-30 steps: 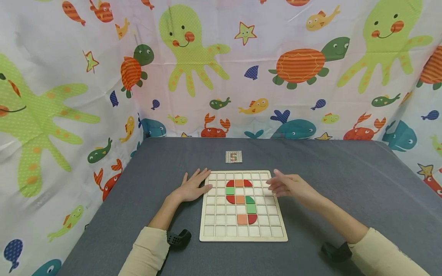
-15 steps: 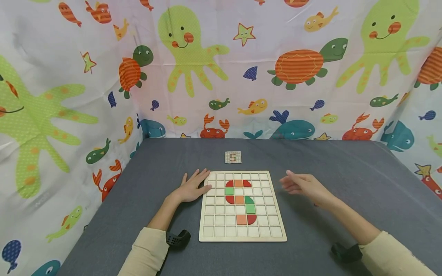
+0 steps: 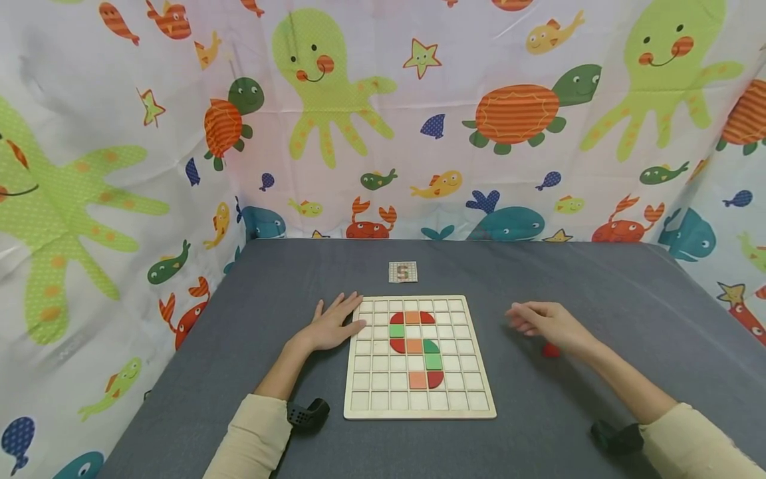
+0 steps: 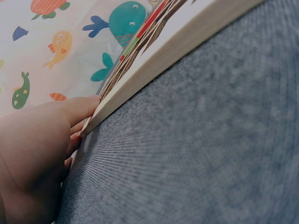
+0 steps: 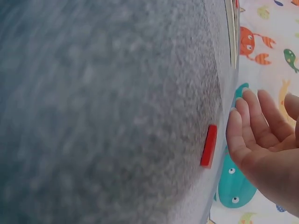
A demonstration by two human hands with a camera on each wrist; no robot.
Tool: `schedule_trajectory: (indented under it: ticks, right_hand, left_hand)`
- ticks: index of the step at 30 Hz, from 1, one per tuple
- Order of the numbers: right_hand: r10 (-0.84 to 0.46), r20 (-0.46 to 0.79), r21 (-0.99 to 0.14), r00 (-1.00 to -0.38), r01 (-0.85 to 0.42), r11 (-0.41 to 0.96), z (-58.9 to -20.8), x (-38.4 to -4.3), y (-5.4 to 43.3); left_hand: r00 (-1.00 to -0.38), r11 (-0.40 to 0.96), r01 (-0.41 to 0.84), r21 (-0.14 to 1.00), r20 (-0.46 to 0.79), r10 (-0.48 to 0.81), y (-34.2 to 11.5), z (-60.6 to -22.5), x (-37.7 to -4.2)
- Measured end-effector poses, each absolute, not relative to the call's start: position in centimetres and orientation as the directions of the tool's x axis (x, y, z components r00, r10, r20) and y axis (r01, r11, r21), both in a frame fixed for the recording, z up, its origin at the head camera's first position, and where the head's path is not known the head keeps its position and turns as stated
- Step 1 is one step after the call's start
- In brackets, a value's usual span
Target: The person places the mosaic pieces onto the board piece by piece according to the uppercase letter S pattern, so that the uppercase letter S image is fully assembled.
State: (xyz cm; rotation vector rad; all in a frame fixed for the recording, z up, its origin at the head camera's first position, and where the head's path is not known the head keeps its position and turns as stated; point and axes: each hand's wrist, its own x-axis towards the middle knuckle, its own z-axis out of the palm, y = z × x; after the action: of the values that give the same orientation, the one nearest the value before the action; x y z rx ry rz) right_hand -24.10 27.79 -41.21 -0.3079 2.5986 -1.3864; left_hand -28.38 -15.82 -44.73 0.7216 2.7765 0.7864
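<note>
A pale wooden grid board (image 3: 420, 416) lies on the dark grey table. Red, orange and green tiles (image 3: 414, 346) form an S-like curve in its squares. My left hand (image 3: 329, 327) rests at the board's upper left corner, fingers spread; in the left wrist view its thumb (image 4: 86, 108) touches the rim. To the right of the board, my right hand (image 3: 552, 324) hovers over the table with its fingers loosely bent and nothing in them. Just below that hand lies a red tile (image 3: 550, 350), partly covered in the head view; the right wrist view shows this red tile (image 5: 209, 145) flat on the cloth.
Behind the board lies a small card (image 3: 403, 272) printed with a grid and an S-shaped pattern. A curtain (image 3: 443, 100) with sea animals hangs around the back and sides of the table. Dark straps with cameras (image 3: 308, 414) sit at both wrists.
My right hand has moved right, away from the board's right edge, and the red tile has come into view beneath it. My left hand has stayed at the board's corner.
</note>
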Motion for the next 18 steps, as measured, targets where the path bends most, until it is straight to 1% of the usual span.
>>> schedule_trajectory:
  ticks: [7,13,18]
  right_hand:
    - [-0.264,-0.086,-0.799,-0.961,-0.092,0.594,-41.5,-23.9,28.9]
    - [-0.268,-0.112,-0.794,-0.957,-0.076,0.603,-41.7,-23.5,30.1]
    - [-0.292,-0.103,-0.781,-0.951,-0.104,0.615,-41.6,-22.9,31.1]
  left_hand:
    - [-0.868,0.746,0.407,0.527,-0.031,0.495,-15.8,-44.8,-28.4]
    - [-0.871,0.750,0.406,0.522,-0.028,0.491,-15.7,-44.8,-28.5]
    - [-0.871,0.749,0.405,0.524,-0.026,0.490,-15.8,-44.8,-28.4]
